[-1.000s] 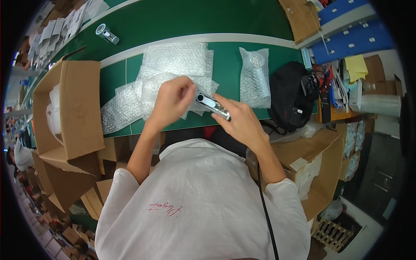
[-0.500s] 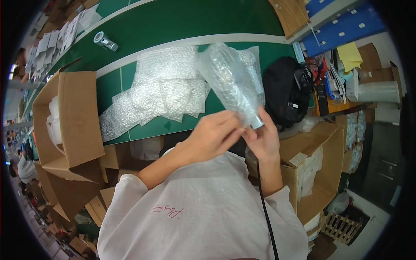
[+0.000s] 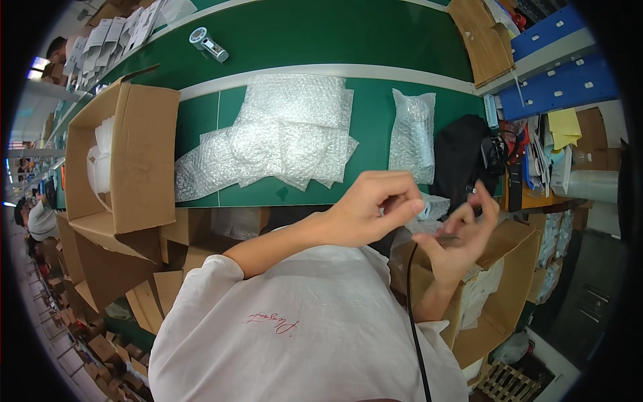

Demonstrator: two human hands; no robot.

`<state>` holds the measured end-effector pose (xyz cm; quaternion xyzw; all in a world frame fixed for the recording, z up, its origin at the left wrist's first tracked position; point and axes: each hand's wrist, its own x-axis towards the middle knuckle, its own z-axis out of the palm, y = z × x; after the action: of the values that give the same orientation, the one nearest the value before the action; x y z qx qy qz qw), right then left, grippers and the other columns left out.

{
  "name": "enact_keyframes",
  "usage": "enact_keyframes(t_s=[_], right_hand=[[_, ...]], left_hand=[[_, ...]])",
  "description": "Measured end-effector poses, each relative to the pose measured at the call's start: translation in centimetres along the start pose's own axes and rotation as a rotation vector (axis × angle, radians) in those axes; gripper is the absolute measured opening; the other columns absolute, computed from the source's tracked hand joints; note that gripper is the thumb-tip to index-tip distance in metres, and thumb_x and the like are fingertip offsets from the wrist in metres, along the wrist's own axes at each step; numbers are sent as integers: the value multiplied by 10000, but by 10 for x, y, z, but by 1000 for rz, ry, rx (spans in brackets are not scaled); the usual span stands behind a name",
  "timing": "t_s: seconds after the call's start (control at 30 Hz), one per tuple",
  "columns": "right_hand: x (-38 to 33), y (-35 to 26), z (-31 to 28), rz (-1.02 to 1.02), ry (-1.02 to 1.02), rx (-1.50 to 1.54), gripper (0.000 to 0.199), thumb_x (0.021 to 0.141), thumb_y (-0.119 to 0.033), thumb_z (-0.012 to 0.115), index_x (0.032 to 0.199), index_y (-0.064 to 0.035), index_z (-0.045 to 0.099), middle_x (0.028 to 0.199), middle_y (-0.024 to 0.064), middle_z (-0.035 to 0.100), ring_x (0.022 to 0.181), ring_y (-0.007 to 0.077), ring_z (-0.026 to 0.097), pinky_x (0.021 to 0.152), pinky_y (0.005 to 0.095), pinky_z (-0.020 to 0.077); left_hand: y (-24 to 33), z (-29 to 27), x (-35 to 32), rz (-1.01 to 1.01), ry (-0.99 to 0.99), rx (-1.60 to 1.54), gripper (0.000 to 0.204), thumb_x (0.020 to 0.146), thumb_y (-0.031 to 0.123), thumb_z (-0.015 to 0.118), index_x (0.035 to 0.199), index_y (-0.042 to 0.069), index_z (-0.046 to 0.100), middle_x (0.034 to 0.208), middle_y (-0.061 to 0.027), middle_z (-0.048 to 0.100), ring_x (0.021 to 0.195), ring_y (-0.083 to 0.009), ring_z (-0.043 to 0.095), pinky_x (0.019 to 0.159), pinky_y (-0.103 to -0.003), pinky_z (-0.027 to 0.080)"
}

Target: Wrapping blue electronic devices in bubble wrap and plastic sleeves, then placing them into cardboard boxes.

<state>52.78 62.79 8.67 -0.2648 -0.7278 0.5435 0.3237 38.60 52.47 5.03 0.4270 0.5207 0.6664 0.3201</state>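
My left hand (image 3: 378,208) is closed in a pinch beside the table's front edge. At its fingertips is a clear bubble-wrap bag (image 3: 437,205), with a bit of a light-blue cylinder (image 3: 424,212) showing; most of the bag is hidden behind my hands. My right hand (image 3: 462,234), slightly blurred, has its fingers spread and is apart from the left. On the green table (image 3: 372,161), another bubble-wrap bag (image 3: 410,137) lies with a light-blue cylindrical item inside. To its left is an overlapping spread of flat bubble-wrap bags (image 3: 281,134).
An open cardboard box (image 3: 144,157) stands at the left, with white pieces inside. A black bag (image 3: 462,154) lies at the table's right. Another open box (image 3: 519,268) is below my right hand. A metallic flashlight (image 3: 209,45) lies on the far green surface. A black cable (image 3: 412,301) hangs over my shirt.
The bubble-wrapped cylinder, held upright by both hands before, is now low and mostly hidden. My right hand has come off it, moved right and opened. The view has shifted slightly.
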Motion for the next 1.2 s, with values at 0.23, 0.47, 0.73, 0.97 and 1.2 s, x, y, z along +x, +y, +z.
enact_keyframes(t_s=[0.23,0.47,0.73,0.97,1.2], right_hand=[[22,33,-3,-281,-325,-375,366,715,13,797,1071,-30,723,911,45,605,653,130,464,576,228,427],[46,40,14,-250,-310,-290,167,786,34,725,948,7,691,864,52,565,647,129,471,592,238,436],[82,68,37,73,86,287,84,918,26,621,958,-6,555,860,62,565,686,145,571,691,263,544],[44,131,52,125,11,317,150,934,42,603,919,-31,473,847,71,552,887,254,721,763,305,576],[-1,162,36,101,-334,-170,172,857,78,651,880,-6,502,819,60,552,664,149,602,671,258,518]], left_hand=[[1,-9,-2,4,-55,98,147,940,68,626,795,45,631,701,8,541,611,-89,387,560,-226,319],[-7,-27,-1,-125,70,36,124,947,78,629,833,36,651,740,1,569,635,-80,415,581,-217,349],[-22,-87,-1,-182,289,98,60,958,71,617,981,37,661,783,12,567,663,-40,448,610,-173,364],[-48,-94,-24,-321,300,66,110,945,78,634,1045,33,644,742,4,554,655,-58,465,590,-190,371],[-122,-16,-17,-313,84,184,743,969,238,629,1556,29,224,1552,-263,256,1405,-420,348,1094,-477,394]])
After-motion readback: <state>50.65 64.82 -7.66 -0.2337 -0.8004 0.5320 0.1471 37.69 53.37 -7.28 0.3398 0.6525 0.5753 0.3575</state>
